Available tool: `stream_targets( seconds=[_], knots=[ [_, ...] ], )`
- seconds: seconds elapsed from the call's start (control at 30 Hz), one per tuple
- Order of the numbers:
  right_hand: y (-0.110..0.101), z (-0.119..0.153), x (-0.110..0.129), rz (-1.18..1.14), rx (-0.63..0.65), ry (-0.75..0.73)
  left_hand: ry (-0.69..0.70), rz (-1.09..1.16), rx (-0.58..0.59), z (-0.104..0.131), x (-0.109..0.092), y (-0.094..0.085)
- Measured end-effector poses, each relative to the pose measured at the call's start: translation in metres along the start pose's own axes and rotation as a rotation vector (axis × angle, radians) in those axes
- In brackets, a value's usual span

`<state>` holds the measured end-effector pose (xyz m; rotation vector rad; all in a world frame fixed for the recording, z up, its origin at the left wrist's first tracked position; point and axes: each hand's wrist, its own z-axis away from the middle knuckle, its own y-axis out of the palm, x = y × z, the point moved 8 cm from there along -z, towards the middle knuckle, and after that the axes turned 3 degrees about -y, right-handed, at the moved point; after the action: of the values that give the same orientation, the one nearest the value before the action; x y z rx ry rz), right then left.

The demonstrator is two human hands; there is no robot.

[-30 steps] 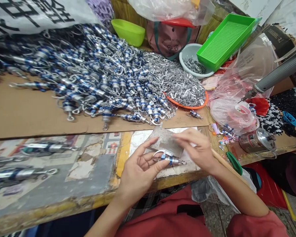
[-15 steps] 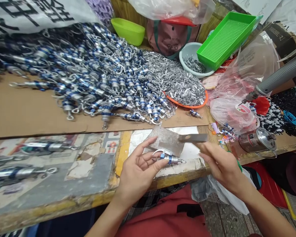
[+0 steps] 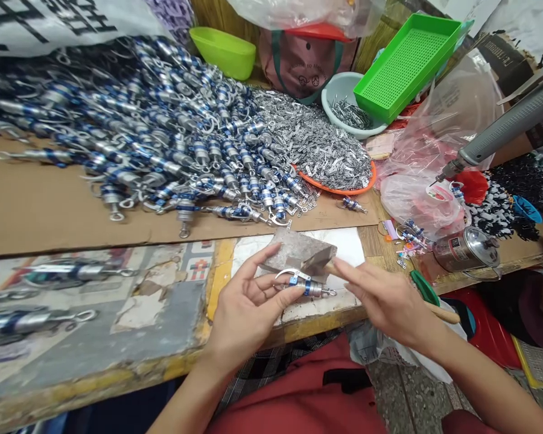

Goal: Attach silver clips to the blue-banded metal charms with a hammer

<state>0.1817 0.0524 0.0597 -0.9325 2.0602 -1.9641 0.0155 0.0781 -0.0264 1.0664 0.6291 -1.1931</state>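
Observation:
Pinched in my left hand (image 3: 248, 295) is a small silver-and-blue metal fitting (image 3: 310, 287) with a curved lever and a ring at its right end. The fitting sits at the near edge of a grey metal block (image 3: 285, 246), over white paper on the bench. My right hand (image 3: 384, 295) is closed around a hammer; its wooden handle (image 3: 446, 314) sticks out behind the palm. The hammer's head (image 3: 319, 260) is just above or against the block's right part, close to the fitting; whether it touches cannot be told.
A large pile of similar fittings (image 3: 163, 132) covers the cardboard behind. Small metal plates heap over an orange tray (image 3: 339, 191). Beyond stand a pale bowl (image 3: 332, 117) and a green basket (image 3: 407, 66). A power screwdriver (image 3: 502, 132) hangs at right, above a metal mug (image 3: 452, 253).
My right hand has brought the hammer down and left, with its head tilted toward the block. My left hand keeps its grip on the fitting. The view has shifted slightly.

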Motion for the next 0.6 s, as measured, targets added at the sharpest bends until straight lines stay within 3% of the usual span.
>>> stream_targets(
  seconds=[0.13, 0.23, 0.33, 0.43, 0.6],
  knots=[
    [-0.003, 0.021, -0.071, -0.065, -0.155, 0.283, 0.016, -0.069, 0.008, -0.002, -0.004, -0.002],
    [0.007, 0.031, -0.109, 0.1, -0.039, 0.449, 0.021, -0.112, 0.006, -0.004, -0.006, -0.005],
    [0.01, 0.007, -0.105, 0.308, -0.002, 0.372, 0.014, -0.125, 0.005, -0.008, -0.008, -0.007],
    [0.02, -0.048, -0.081, 0.433, 0.003, 0.157, 0.011, -0.163, 0.02, -0.009, -0.008, -0.008],
    [0.051, -0.125, -0.06, 0.445, 0.166, -0.059, 0.075, -0.195, -0.016, -0.004, -0.006, -0.008]
  ],
)
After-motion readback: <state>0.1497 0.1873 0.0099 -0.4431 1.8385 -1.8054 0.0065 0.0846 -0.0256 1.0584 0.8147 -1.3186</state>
